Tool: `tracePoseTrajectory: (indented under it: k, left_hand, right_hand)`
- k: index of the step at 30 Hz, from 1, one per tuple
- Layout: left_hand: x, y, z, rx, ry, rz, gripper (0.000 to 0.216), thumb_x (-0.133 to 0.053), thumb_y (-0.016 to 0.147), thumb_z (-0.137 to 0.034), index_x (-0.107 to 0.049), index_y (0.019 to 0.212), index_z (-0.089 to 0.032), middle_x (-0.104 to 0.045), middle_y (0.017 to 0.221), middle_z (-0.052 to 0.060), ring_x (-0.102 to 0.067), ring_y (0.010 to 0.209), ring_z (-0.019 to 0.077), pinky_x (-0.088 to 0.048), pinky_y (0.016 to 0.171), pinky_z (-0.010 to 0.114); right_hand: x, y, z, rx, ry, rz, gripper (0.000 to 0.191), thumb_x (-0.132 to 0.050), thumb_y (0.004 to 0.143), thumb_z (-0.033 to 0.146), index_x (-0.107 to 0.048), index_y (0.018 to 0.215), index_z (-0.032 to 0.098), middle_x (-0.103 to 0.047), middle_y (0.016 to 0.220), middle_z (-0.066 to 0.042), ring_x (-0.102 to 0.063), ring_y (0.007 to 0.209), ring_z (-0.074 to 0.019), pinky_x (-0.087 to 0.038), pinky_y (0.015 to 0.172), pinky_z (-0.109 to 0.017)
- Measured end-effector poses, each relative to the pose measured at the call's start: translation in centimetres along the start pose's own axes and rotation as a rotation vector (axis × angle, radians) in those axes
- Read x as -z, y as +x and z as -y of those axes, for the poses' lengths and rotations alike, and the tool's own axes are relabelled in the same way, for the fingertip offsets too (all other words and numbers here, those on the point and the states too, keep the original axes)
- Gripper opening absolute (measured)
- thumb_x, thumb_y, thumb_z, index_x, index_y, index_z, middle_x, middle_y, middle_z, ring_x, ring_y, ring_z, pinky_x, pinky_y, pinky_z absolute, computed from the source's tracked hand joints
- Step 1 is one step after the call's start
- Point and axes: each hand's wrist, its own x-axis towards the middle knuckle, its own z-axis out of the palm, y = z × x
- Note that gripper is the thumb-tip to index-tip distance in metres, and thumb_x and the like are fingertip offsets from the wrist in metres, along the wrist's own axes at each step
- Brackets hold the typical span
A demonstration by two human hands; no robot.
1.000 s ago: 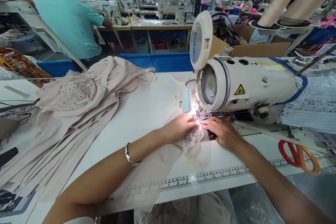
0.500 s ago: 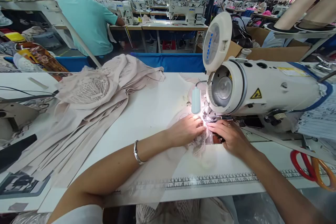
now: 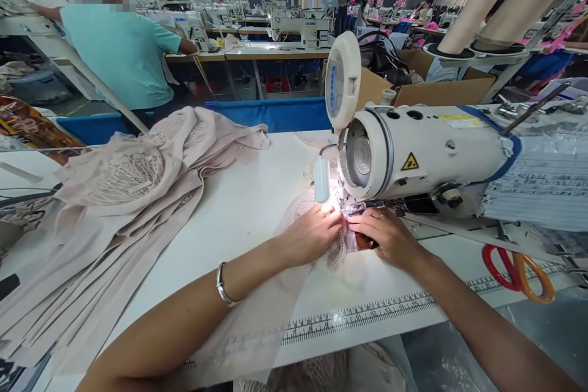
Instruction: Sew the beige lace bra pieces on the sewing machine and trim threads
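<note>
Pale pink lace fabric with a scalloped edge lies under the needle area of a white sewing machine. My left hand is closed on this fabric, fingers bent and bunched just left of the lit needle area. From the right, my right hand reaches in with its fingers stretched out, their tips resting on the fabric beside the presser foot. Its thumb is apart from the fingers. A small lamp hangs above my left fingertips. Glare and my fingers hide the exact stitching point. Sheer fabric trails under my left forearm.
A pile of pale pink garment pieces spreads over the table's left. Scissors with red and orange handles lie at the right. A printed ruler runs along the front edge. Beyond the table sits a person in a turquoise shirt.
The camera view has turned right, so the table and machine appear further left. Both hands stay at the needle area, with little visible change in the fabric. The person ahead has raised an arm.
</note>
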Motion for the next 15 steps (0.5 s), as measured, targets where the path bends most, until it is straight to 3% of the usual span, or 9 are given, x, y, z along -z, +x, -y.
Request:
tracePoseTrajectory:
  k: [7, 15]
  left_hand:
    - [0.16, -0.01, -0.03, 0.015, 0.022, -0.007, 0.026, -0.038, 0.104, -0.012, -0.064, 0.104, -0.013, -0.061, 0.094, 0.011, -0.051, 0.077, 0.0229, -0.039, 0.066, 0.035]
    - [-0.08, -0.14, 0.06, 0.021, 0.018, 0.003, 0.023, -0.04, 0.104, -0.014, -0.063, 0.101, -0.013, -0.061, 0.097, 0.012, -0.054, 0.082, 0.0233, -0.041, 0.069, 0.035]
  right_hand:
    - [-0.04, 0.21, 0.12, 0.013, 0.023, -0.044, 0.046, -0.041, 0.075, -0.007, -0.067, 0.106, 0.015, -0.073, 0.108, -0.006, -0.06, 0.091, -0.0215, -0.052, 0.073, -0.036]
    - [0.07, 0.25, 0.3, 0.027, 0.008, -0.029, 0.046, -0.039, 0.076, -0.008, -0.066, 0.105, 0.016, -0.073, 0.108, -0.006, -0.059, 0.088, -0.0213, -0.052, 0.072, -0.036]
